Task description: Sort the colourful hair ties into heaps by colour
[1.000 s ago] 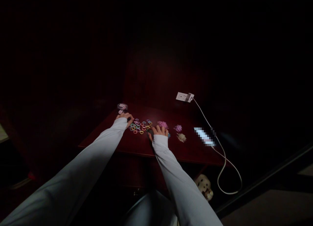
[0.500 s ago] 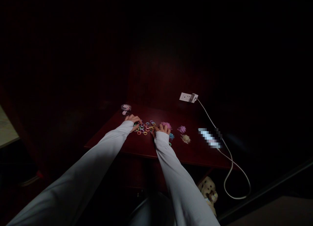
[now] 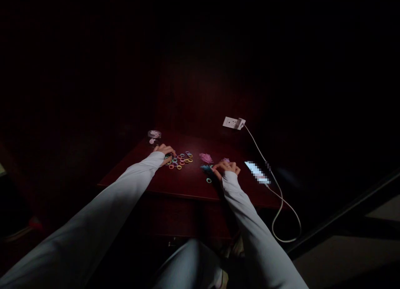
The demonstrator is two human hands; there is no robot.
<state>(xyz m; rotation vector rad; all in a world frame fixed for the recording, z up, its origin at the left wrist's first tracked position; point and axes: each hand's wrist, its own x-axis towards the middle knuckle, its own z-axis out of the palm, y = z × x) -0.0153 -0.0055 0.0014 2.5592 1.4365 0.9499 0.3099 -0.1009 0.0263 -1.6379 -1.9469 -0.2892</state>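
My left hand rests over the left edge of a spread of small coloured hair ties, fingers bent and thumb apart. Held in a pinch at the fingertips of my right hand is what looks like a small greenish hair tie, partly hidden. Those fingertips are beside a teal-blue pile of thin strands or bands. One green hair tie lies apart, just in front of that pile. Behind it is a pink pile; a purple pile is partly covered by my right hand.
A clear round container with pink contents stands at the back left of the dark red table. To the right lies a blurred-out bright phone-like device on a white cable, running from a wall socket.
My right hand has moved right, from the edge of the hair ties to the teal-blue pile, now covering the cream pile. My left hand stays at the hair ties. The view has shifted slightly.
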